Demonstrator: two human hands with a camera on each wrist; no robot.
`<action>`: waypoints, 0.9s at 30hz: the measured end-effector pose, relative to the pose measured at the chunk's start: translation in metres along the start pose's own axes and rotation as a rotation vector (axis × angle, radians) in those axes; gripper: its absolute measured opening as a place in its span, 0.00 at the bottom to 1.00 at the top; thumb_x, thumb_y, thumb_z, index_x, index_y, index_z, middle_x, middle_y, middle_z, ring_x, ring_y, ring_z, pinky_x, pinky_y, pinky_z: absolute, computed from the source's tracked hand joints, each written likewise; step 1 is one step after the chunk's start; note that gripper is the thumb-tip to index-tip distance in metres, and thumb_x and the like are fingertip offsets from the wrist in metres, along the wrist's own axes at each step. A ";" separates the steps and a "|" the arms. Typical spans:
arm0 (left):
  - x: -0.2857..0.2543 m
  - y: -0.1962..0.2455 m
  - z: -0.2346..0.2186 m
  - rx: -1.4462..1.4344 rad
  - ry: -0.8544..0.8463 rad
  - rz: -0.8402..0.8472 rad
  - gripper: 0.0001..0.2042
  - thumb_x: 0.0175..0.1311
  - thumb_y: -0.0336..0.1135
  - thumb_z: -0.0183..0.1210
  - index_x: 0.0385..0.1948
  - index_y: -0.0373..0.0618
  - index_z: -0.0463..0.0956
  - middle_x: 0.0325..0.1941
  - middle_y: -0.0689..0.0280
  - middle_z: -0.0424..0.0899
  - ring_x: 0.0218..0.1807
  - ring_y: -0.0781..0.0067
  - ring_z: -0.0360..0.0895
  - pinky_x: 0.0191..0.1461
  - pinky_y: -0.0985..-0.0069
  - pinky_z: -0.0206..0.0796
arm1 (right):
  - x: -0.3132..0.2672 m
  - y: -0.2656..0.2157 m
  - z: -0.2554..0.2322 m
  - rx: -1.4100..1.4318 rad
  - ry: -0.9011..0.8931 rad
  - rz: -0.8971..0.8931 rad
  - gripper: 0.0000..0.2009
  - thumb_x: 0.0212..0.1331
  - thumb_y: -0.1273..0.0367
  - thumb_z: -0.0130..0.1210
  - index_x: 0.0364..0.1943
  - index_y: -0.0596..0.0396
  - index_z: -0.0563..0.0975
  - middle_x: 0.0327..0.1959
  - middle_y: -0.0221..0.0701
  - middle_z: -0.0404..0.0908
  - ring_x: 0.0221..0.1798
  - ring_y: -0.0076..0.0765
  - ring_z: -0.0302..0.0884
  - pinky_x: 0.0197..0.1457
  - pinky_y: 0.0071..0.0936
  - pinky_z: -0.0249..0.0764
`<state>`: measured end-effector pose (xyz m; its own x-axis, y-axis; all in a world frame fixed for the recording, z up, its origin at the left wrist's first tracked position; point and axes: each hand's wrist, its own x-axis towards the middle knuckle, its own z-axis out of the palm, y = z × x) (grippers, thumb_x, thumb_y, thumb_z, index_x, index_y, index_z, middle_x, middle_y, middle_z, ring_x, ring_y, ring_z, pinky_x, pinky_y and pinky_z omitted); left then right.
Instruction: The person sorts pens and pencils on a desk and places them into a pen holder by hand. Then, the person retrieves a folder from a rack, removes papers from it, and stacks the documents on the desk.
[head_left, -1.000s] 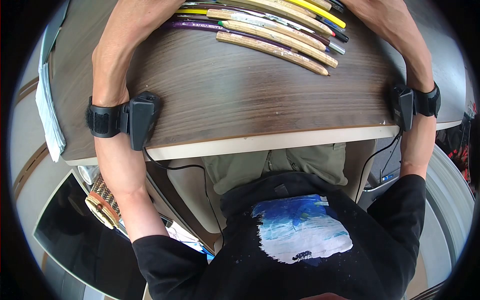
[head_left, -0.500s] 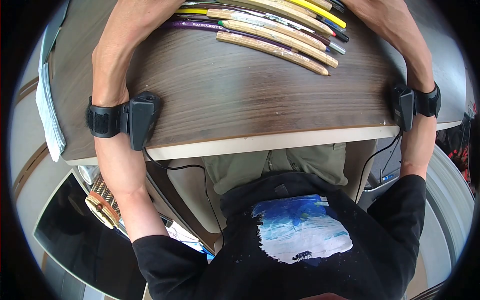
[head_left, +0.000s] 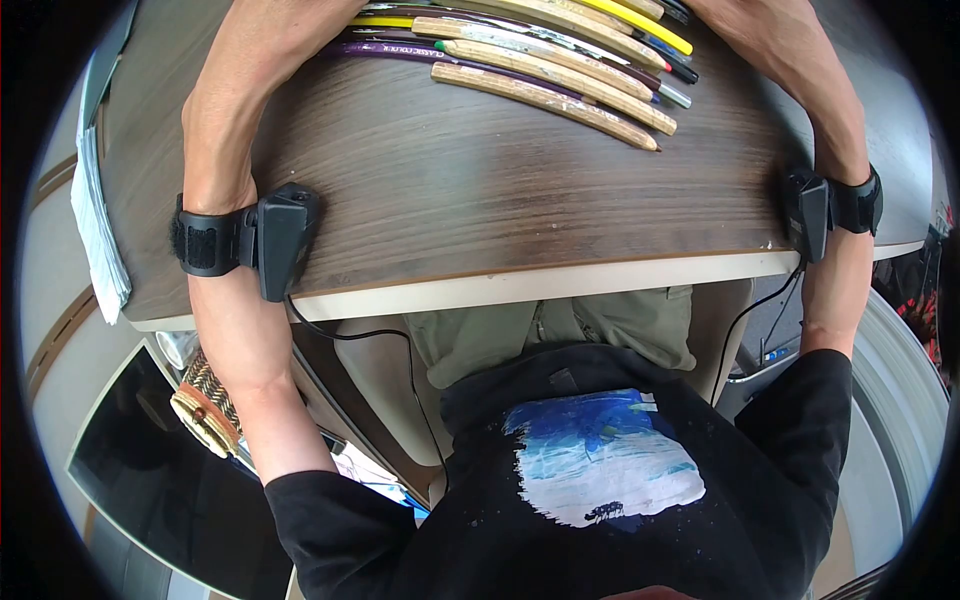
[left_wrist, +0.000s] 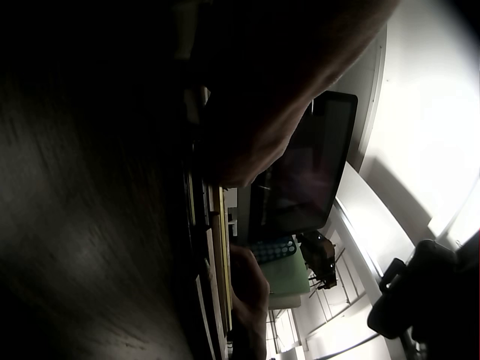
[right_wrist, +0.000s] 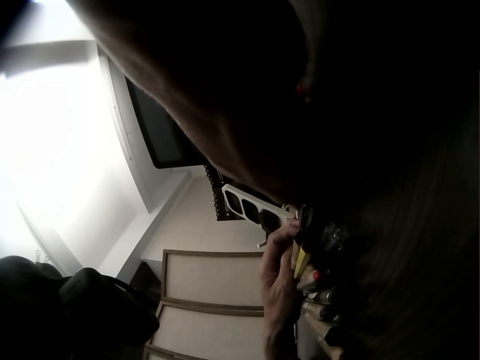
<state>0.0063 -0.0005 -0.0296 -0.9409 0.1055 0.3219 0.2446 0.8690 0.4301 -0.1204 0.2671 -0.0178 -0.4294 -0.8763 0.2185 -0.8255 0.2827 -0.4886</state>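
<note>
Several pencils lie side by side on the brown table [head_left: 500, 200] at the top of the head view. Nearest me is a bare wooden pencil [head_left: 545, 107]; behind it are a purple pencil [head_left: 390, 49] marked CLASSIC COLOUR and a yellow pencil [head_left: 645, 24]. My left hand [right_wrist: 279, 262] is beside their left ends, its fingers bent near the row in the right wrist view. My right hand [left_wrist: 251, 292] is at the right side of the row in the left wrist view. Both hands' fingers are cut off in the head view, and I cannot tell whether they grip any pencil.
Black camera units [head_left: 288, 240] are strapped to both wrists, with cables hanging past the table's pale front edge [head_left: 560, 277]. Papers [head_left: 97, 230] hang at the left edge. A dark screen [left_wrist: 311, 165] and a keyboard [left_wrist: 274, 250] stand beyond in the left wrist view.
</note>
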 end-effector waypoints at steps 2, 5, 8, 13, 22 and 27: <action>0.000 0.000 0.000 -0.004 0.000 -0.003 0.09 0.79 0.26 0.50 0.48 0.37 0.80 0.48 0.58 0.82 0.53 0.62 0.80 0.62 0.67 0.72 | 0.001 -0.002 0.000 -0.001 0.009 -0.016 0.08 0.73 0.68 0.67 0.48 0.57 0.83 0.25 0.22 0.65 0.28 0.24 0.61 0.31 0.28 0.60; 0.001 -0.008 0.002 0.011 -0.005 0.015 0.09 0.79 0.26 0.50 0.48 0.37 0.80 0.49 0.59 0.82 0.53 0.62 0.80 0.62 0.67 0.72 | 0.000 -0.004 -0.001 0.005 -0.011 0.025 0.08 0.73 0.68 0.67 0.48 0.57 0.83 0.24 0.23 0.66 0.27 0.23 0.61 0.31 0.28 0.60; 0.002 -0.015 0.005 -0.073 0.005 0.071 0.09 0.79 0.27 0.50 0.48 0.37 0.80 0.49 0.59 0.82 0.53 0.63 0.80 0.62 0.67 0.72 | 0.000 -0.004 0.001 -0.011 -0.005 0.025 0.08 0.73 0.69 0.67 0.48 0.58 0.83 0.24 0.23 0.66 0.27 0.23 0.60 0.30 0.28 0.59; -0.003 -0.007 0.006 -0.031 0.013 0.002 0.09 0.81 0.27 0.48 0.49 0.37 0.79 0.48 0.62 0.80 0.50 0.68 0.78 0.58 0.71 0.72 | -0.002 0.004 0.008 -0.073 0.036 -0.011 0.09 0.74 0.67 0.66 0.49 0.58 0.84 0.25 0.24 0.67 0.28 0.24 0.62 0.33 0.28 0.62; -0.001 -0.006 0.006 -0.028 0.007 0.022 0.10 0.82 0.28 0.48 0.49 0.38 0.79 0.47 0.62 0.80 0.48 0.69 0.78 0.56 0.71 0.72 | -0.003 0.007 0.007 -0.081 0.018 -0.027 0.10 0.75 0.66 0.66 0.50 0.58 0.84 0.25 0.24 0.67 0.29 0.24 0.63 0.34 0.28 0.64; -0.001 -0.006 0.005 -0.029 -0.014 -0.015 0.10 0.82 0.28 0.48 0.49 0.38 0.79 0.48 0.62 0.81 0.49 0.69 0.79 0.57 0.71 0.73 | -0.003 0.007 0.008 -0.045 0.030 -0.046 0.10 0.75 0.66 0.66 0.50 0.58 0.84 0.25 0.24 0.67 0.29 0.24 0.63 0.34 0.28 0.64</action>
<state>0.0049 -0.0032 -0.0368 -0.9476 0.1000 0.3033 0.2374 0.8559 0.4594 -0.1224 0.2689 -0.0284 -0.4009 -0.8767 0.2658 -0.8600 0.2601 -0.4391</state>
